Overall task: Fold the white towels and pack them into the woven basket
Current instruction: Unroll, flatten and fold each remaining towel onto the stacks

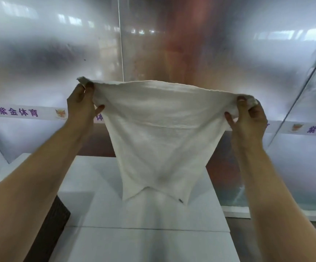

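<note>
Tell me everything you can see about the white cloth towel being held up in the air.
The white cloth towel looks thin, soft and slightly see-through, with a faint seam across its middle. It hangs unfolded in the air, stretched along its top edge and narrowing toward two dangling lower corners, one bearing a small dark mark. The left hand pinches its upper left corner and the right hand its upper right corner. It hangs above the white table; whether the corners touch it is unclear.

Below the fingers (89,86), bare white flat counter (153,242). White limp cloth towel (159,133) spans the gap between both hands' fingers, hanging above the counter. Dark woven basket (55,220) down-left of left fingers. Frosted translucent wall panel (40,53) stands beyond the fingers.
</note>
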Demonstrator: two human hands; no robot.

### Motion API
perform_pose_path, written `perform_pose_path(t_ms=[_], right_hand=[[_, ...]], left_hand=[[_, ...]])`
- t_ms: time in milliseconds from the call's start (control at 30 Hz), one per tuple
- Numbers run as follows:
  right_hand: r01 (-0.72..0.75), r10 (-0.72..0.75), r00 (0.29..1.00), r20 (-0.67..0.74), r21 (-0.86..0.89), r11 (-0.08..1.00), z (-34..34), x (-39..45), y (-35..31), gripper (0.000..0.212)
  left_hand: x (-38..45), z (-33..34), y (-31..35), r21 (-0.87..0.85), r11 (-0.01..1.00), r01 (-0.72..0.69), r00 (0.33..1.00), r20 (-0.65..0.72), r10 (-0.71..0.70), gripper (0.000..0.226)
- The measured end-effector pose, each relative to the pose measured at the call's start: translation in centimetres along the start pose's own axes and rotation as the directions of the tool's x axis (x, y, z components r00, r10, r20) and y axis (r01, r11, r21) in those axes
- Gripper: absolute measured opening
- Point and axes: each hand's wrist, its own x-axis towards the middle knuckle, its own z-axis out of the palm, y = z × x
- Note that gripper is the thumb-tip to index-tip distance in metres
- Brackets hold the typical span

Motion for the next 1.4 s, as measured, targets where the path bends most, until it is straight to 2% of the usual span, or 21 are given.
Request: perform_pose_path(t_ms=[267,367,467,667,767,833,933,1067,1233,1400], right_hand=[[-0.05,0.047,0.998,-0.049,-0.058,0.997,-4.5,-6.1,1.2,0.007],[-0.095,0.089,0.993,-0.073,-0.075,0.993,-6.9,-10.8,2.1,0.011],[-0.161,0.147,0.98,-0.136,-0.1,0.982,-9.7,-15.8,4.0,0.009],[-0.393,0.352,0.897,-0.265,-0.116,0.912,-14.4,-26.1,7.6,0.022],[-0.437,0.363,0.88,-0.305,-0.222,0.872,-16.6,-31.5,8.5,0.014],[-0.449,0.354,0.883,-0.307,-0.338,0.827,-18.4,-35.3,8.7,0.019],[-0.457,0.332,0.886,-0.323,-0.49,0.742,-20.7,-40.6,8.4,0.024],[-0.516,0.348,0.856,-0.383,-0.574,0.636,-23.2,-46.5,7.6,0.027],[-0.536,0.329,0.842,-0.427,-0.597,0.597,-25.2,-50.4,7.0,0.028],[-0.539,0.363,0.842,-0.399,-0.595,0.596,-24.7,-49.3,7.1,0.033]], left_hand=[[-6.5,-2.8,-2.5,0.012,0.998,0.062,0.998,-0.005,-0.062,0.02],[-10.8,-6.2,-4.5,0.11,0.991,0.07,0.997,0.031,-0.074,0.019],[-15.6,-10.4,-6.9,0.211,0.967,0.142,0.989,0.0,-0.146,0.019],[-25.9,-18.1,-9.9,0.385,0.89,0.244,0.962,0.021,-0.273,0.036],[-30.3,-21.9,-10.8,0.452,0.851,0.267,0.945,0.052,-0.324,0.039],[-32.9,-24.6,-11.2,0.522,0.82,0.237,0.937,0.102,-0.335,0.042],[-36.6,-28.9,-11.9,0.599,0.764,0.239,0.908,0.141,-0.394,0.043],[-41.5,-33.4,-12.2,0.703,0.652,0.282,0.842,0.144,-0.52,0.046],[-46.3,-36.4,-12.0,0.737,0.589,0.331,0.758,0.164,-0.631,0.041],[-46.4,-35.4,-11.3,0.699,0.595,0.397,0.749,0.129,-0.65,0.038]])
